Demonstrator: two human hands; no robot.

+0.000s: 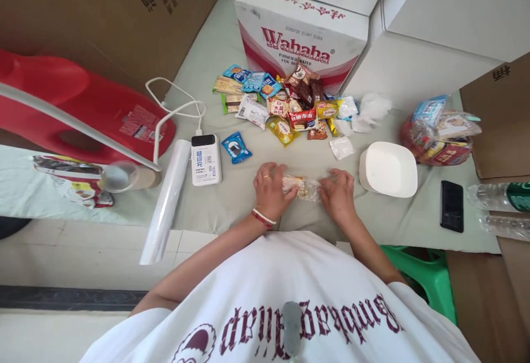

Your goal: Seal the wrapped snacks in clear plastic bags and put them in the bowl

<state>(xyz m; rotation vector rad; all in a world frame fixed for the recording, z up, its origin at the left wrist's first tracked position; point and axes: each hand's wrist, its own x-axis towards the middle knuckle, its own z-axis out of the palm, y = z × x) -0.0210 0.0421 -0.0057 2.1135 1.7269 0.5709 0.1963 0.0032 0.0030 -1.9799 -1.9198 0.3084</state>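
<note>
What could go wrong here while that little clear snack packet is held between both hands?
The left hand and right hand grip opposite ends of the clear snack packet; if it bursts, pieces may scatter over the grey cloth. The white bowl sits close beside the right hand and could get knocked. The black phone lies near the cloth's front edge, so a stray elbow might push it off.
</note>
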